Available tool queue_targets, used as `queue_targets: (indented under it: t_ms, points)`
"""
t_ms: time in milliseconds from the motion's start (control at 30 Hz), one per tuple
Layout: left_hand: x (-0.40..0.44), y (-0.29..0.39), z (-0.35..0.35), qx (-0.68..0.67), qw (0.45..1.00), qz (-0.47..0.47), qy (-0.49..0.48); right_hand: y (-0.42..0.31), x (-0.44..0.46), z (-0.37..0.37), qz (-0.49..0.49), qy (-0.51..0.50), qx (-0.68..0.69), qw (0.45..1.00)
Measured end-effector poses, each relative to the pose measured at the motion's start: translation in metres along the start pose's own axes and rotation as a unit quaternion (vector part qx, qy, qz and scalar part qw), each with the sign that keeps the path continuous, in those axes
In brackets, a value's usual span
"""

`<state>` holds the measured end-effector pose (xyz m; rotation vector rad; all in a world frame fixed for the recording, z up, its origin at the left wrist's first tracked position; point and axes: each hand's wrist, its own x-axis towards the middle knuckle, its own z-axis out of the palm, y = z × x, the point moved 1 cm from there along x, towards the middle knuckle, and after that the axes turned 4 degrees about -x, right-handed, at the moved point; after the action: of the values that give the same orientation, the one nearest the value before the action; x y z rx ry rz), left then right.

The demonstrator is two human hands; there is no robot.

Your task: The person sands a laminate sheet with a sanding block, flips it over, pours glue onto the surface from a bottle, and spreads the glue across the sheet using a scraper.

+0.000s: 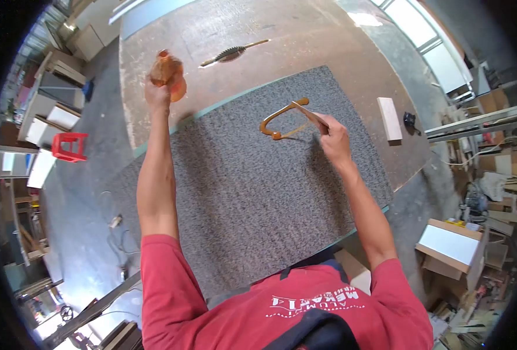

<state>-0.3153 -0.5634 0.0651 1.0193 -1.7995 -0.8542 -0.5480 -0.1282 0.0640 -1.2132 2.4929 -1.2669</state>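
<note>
A grey speckled panel (258, 192) lies before me, its edges pale green. On its far part runs a glossy amber, glue-like trail (267, 125), bent into an open loop with a thick blob at one end. My right hand (335, 140) grips a thin flat spreader (310, 114) just above this trail; I cannot tell whether its edge touches. Raised past the panel's far left edge, my left hand (157, 94) is closed around an orange-brown, partly see-through container (168, 71), which is blurred and looks like a bottle.
The panel rests on a large brown worktable (305, 44). A dark toothed blade (233, 54) shows in a slot beyond the panel. To the right lie a pale wooden block (390, 118) and a small black object (409, 120). A red stool (69, 147) stands left on the floor.
</note>
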Motion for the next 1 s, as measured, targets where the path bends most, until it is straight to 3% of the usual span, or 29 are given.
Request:
queue_targets:
  t_ms: [67,133,167,200,267,300,367,433,500,533,600,700,900,1000]
  points:
    - [0.002,-0.06,0.01,-0.045,0.998,0.011,0.046,0.01,0.024,0.007,-0.014,-0.016,-0.066,0.998]
    - [0.001,-0.133,0.018,-0.092,0.981,0.162,0.061,0.013,0.048,0.018,-0.066,-0.033,-0.178,0.981]
    - [-0.007,-0.141,0.02,-0.12,0.981,0.135,0.071,0.015,0.06,0.023,-0.074,-0.052,-0.221,0.971]
    - [-0.011,-0.135,0.014,-0.122,0.981,0.13,0.073,0.017,0.07,0.028,-0.076,-0.057,-0.225,0.97]
    - [-0.017,-0.11,0.0,-0.028,0.999,-0.032,-0.032,0.023,0.084,0.045,-0.092,-0.095,-0.312,0.941]
    - [-0.025,-0.114,-0.001,-0.028,0.999,-0.036,-0.028,0.031,0.088,0.053,-0.097,-0.108,-0.327,0.934]
    - [-0.043,-0.12,-0.003,0.097,0.991,0.056,0.079,0.04,0.084,0.06,-0.104,-0.115,-0.341,0.927]
    - [-0.106,-0.068,-0.03,0.02,0.997,0.025,0.069,0.042,0.078,0.062,-0.113,-0.127,-0.345,0.923]
    - [-0.202,-0.023,-0.048,0.199,0.98,0.007,-0.009,0.043,0.07,0.06,-0.129,-0.107,-0.334,0.927]
    - [-0.251,-0.017,-0.049,0.234,0.97,0.043,-0.042,0.05,0.07,0.061,-0.142,-0.112,-0.333,0.925]
    - [-0.311,-0.002,-0.051,0.312,0.934,-0.061,-0.165,0.063,0.076,0.065,-0.166,-0.11,-0.328,0.923]
    - [-0.323,-0.009,-0.044,0.322,0.94,-0.002,-0.11,0.05,0.078,0.059,-0.15,-0.128,-0.322,0.926]
    - [-0.32,-0.013,-0.043,0.342,0.934,0.051,-0.089,0.064,0.065,0.056,-0.171,-0.092,-0.317,0.929]
    - [-0.326,-0.015,-0.041,0.329,0.94,0.039,-0.08,0.065,0.063,0.053,-0.154,-0.117,-0.315,0.929]
